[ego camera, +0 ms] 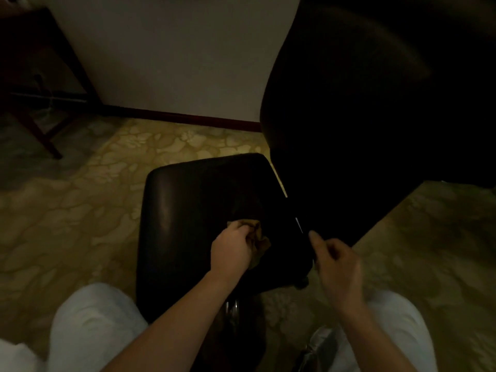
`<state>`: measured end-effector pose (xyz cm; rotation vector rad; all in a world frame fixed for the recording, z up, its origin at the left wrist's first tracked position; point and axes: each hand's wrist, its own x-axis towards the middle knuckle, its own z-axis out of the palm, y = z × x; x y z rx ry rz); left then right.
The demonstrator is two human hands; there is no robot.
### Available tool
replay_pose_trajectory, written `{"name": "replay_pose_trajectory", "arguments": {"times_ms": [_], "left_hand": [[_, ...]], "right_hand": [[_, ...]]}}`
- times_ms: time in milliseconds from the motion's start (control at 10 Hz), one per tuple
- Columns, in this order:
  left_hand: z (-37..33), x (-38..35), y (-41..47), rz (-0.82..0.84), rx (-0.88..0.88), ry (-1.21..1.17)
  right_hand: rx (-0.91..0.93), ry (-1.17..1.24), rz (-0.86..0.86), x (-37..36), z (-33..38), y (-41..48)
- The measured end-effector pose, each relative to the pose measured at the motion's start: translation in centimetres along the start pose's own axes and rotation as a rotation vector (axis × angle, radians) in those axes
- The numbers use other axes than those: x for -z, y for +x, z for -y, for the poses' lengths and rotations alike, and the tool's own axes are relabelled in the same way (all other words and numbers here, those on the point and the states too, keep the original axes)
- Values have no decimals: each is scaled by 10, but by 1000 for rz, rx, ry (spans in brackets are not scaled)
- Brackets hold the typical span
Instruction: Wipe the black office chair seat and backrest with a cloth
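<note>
The black office chair fills the middle of the dim view, its glossy seat (pixel 188 210) below and its tall backrest (pixel 349 116) rising to the right. My left hand (pixel 232 251) presses a crumpled tan cloth (pixel 257 234) onto the seat near its back edge. My right hand (pixel 336 260) hovers at the seat's right rear corner, beside the lower edge of the backrest, index finger stretched out and the other fingers curled, holding nothing that I can see.
Patterned yellow-green floor (pixel 80 210) surrounds the chair. A white wall (pixel 174 63) with a dark baseboard stands behind. A dark wooden furniture leg (pixel 40 130) is at far left. My light trouser legs (pixel 94 331) flank the chair's base.
</note>
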<state>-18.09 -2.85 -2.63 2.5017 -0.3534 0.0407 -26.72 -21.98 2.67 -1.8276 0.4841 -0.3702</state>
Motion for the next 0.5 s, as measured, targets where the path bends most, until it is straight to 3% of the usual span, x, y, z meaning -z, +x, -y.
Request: {"name": "replay_pose_trajectory", "arguments": {"times_ms": [200,300,400,500], "left_hand": [[11,40,52,-40,57,44],[24,46,82,41,121,10],[32,54,124,227,262,-138],[34,65,163,322,436,-431]], "right_hand": [[80,-138,219,-70,32,21],[97,-221,251,-97,44,54],[13,-197,268,-123,56,99],[-113,-119,227,-149,63,142]]}}
